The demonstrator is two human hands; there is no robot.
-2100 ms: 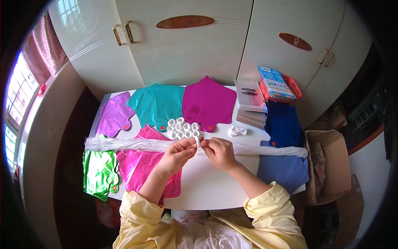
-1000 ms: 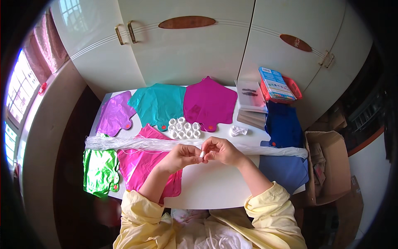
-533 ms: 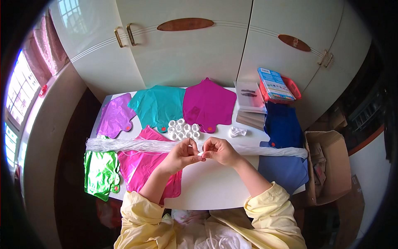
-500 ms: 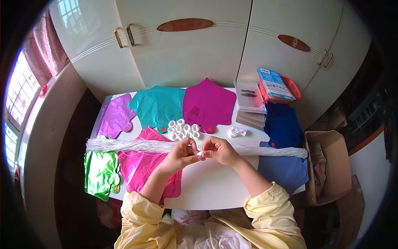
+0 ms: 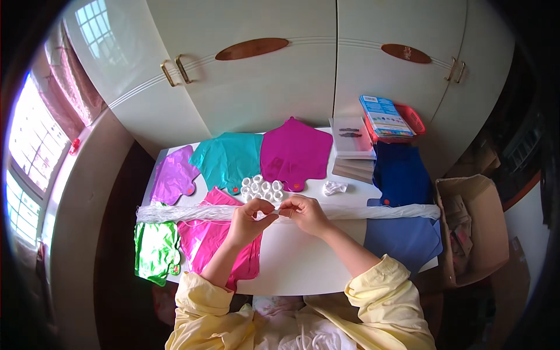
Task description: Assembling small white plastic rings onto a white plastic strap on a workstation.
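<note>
My left hand (image 5: 251,221) and my right hand (image 5: 304,214) meet above the middle of the table, thumbs and forefingers pinched together. A small white piece (image 5: 276,213) sits between their fingertips, mostly covered, and its kind is not clear. Just beyond my hands lies a cluster of small white rolls (image 5: 261,189). Under them a long bundle of white strings (image 5: 373,212) stretches across the table. Beneath my left forearm is a flat bright pink foil balloon (image 5: 204,248). To the right of the rolls lies a crumpled white bunch (image 5: 334,187).
More flat foil balloons lie around: purple (image 5: 174,172), teal (image 5: 228,157), magenta (image 5: 296,153), green (image 5: 153,245), dark blue (image 5: 402,175) and light blue (image 5: 402,242). A red basket (image 5: 415,119) with packets stands behind clear bags (image 5: 353,140). A cardboard box (image 5: 484,233) is at the right.
The view has shifted slightly, so the table sits a little lower and further right. My hands remain pinched together; the white piece between them shows less than before.
</note>
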